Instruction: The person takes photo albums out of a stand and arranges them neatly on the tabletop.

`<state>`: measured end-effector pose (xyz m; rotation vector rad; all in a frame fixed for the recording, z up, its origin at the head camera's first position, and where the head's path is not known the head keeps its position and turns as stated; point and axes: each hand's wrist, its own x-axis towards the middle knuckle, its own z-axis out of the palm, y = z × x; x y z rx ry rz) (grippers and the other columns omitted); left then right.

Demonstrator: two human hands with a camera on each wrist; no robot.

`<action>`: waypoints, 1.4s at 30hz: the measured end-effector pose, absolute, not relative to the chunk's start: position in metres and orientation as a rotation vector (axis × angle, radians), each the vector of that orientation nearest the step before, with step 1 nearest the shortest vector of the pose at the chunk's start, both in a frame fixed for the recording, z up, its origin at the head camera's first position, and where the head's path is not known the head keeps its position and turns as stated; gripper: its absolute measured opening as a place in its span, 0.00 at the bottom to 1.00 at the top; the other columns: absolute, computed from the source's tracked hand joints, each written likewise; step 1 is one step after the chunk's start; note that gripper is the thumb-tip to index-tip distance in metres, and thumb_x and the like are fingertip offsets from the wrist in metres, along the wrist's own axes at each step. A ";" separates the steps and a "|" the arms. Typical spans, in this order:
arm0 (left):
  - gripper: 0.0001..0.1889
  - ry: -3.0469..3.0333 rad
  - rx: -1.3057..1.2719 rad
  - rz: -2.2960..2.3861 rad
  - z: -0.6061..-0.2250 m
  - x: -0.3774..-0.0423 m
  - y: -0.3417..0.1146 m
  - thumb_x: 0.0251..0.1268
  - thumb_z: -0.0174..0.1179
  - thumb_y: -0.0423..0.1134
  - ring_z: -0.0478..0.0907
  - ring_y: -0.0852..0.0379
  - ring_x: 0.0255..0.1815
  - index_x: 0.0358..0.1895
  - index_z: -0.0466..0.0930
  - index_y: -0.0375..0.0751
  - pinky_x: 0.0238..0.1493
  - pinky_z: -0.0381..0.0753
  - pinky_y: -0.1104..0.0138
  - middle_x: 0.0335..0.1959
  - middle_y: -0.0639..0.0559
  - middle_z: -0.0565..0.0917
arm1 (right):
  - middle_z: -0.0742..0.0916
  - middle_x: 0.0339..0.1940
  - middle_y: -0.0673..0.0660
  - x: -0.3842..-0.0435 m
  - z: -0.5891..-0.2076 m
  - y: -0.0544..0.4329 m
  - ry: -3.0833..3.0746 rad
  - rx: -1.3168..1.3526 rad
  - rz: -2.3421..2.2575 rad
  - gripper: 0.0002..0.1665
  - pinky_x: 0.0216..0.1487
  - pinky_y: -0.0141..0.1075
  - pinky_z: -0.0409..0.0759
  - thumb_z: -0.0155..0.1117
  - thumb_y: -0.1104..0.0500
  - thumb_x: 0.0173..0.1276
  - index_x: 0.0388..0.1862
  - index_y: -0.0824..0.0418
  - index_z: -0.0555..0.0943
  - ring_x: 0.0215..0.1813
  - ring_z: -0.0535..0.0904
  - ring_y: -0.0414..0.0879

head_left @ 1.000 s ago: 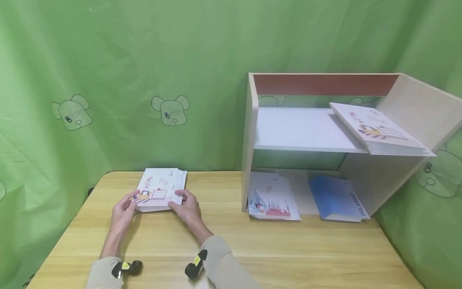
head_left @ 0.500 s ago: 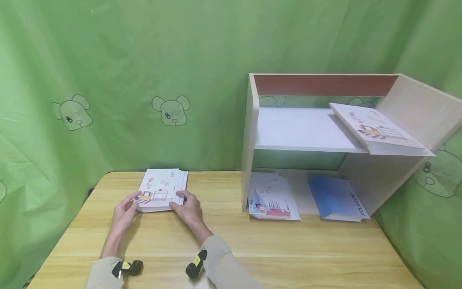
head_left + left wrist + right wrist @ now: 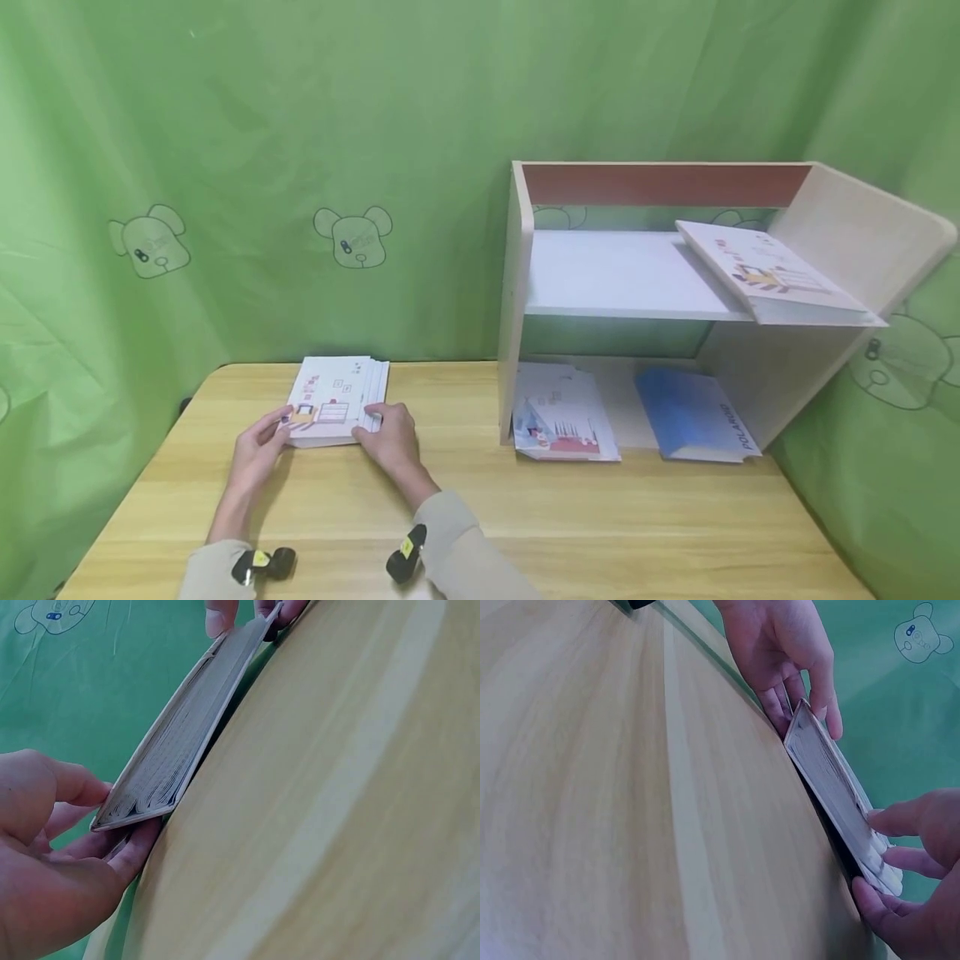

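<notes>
The white book (image 3: 327, 387), between the left hand (image 3: 255, 448) pinching the corner nearest it and the right hand (image 3: 392, 437) pinching the layered opposite edge, could splay or slip if the right one catches only some layers or either grip loosens.

White illustrated book (image 3: 326, 395), closed, held face up
</notes>
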<state>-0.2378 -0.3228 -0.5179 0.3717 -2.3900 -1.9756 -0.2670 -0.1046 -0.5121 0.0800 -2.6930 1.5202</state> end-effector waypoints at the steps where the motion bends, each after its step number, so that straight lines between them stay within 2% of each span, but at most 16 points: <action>1: 0.28 -2.394 0.370 -1.968 -0.518 -0.238 -0.322 0.79 0.47 0.31 0.65 0.38 0.75 0.79 0.60 0.37 0.56 0.77 0.80 0.78 0.30 0.60 | 0.83 0.47 0.58 -0.267 -0.512 -0.104 -2.695 0.080 1.516 0.25 0.55 0.45 0.82 0.81 0.57 0.55 0.53 0.60 0.88 0.50 0.80 0.51; 11: 0.27 -2.442 0.339 -1.884 -0.513 -0.238 -0.315 0.78 0.50 0.30 0.64 0.36 0.75 0.77 0.62 0.34 0.54 0.78 0.80 0.79 0.32 0.58 | 0.83 0.47 0.57 -0.269 -0.512 -0.097 -2.713 0.138 1.445 0.22 0.59 0.44 0.82 0.80 0.58 0.56 0.50 0.61 0.89 0.52 0.80 0.52; 14: 0.27 -2.464 0.353 -1.848 -0.511 -0.238 -0.314 0.78 0.50 0.31 0.64 0.34 0.75 0.77 0.62 0.34 0.58 0.78 0.75 0.80 0.32 0.57 | 0.83 0.46 0.57 -0.270 -0.510 -0.095 -2.722 0.172 1.432 0.21 0.58 0.44 0.82 0.81 0.59 0.55 0.48 0.62 0.89 0.51 0.80 0.51; 18: 0.27 -2.476 0.371 -1.811 -0.510 -0.238 -0.313 0.77 0.51 0.31 0.64 0.33 0.74 0.77 0.63 0.34 0.68 0.74 0.61 0.79 0.32 0.58 | 0.83 0.45 0.57 -0.271 -0.507 -0.092 -2.741 0.205 1.436 0.20 0.58 0.43 0.82 0.80 0.60 0.54 0.48 0.62 0.89 0.50 0.80 0.50; 21: 0.27 -2.471 0.377 -1.790 -0.511 -0.238 -0.313 0.77 0.51 0.31 0.64 0.32 0.74 0.76 0.63 0.34 0.71 0.70 0.52 0.79 0.32 0.58 | 0.84 0.46 0.58 -0.270 -0.508 -0.091 -2.752 0.231 1.457 0.21 0.59 0.44 0.82 0.80 0.61 0.55 0.49 0.63 0.88 0.52 0.80 0.52; 29: 0.27 -2.495 0.365 -1.753 -0.515 -0.232 -0.313 0.77 0.51 0.30 0.62 0.30 0.75 0.76 0.62 0.31 0.74 0.66 0.48 0.78 0.30 0.59 | 0.85 0.51 0.59 -0.265 -0.510 -0.087 -2.781 0.271 1.518 0.22 0.61 0.44 0.82 0.78 0.62 0.57 0.52 0.62 0.87 0.55 0.81 0.53; 36: 0.27 -2.548 0.379 -1.626 -0.503 -0.225 -0.310 0.75 0.53 0.31 0.67 0.31 0.72 0.75 0.66 0.33 0.72 0.69 0.46 0.75 0.27 0.63 | 0.85 0.45 0.56 -0.265 -0.508 -0.084 -2.766 0.375 1.546 0.22 0.53 0.37 0.83 0.74 0.61 0.62 0.56 0.62 0.85 0.48 0.80 0.47; 42: 0.24 -2.561 0.324 -1.512 -0.485 -0.222 -0.304 0.76 0.54 0.33 0.66 0.30 0.72 0.72 0.70 0.34 0.72 0.66 0.39 0.76 0.28 0.63 | 0.86 0.55 0.57 -0.266 -0.500 -0.078 -2.709 0.379 1.622 0.20 0.57 0.37 0.84 0.71 0.61 0.67 0.58 0.59 0.84 0.55 0.83 0.49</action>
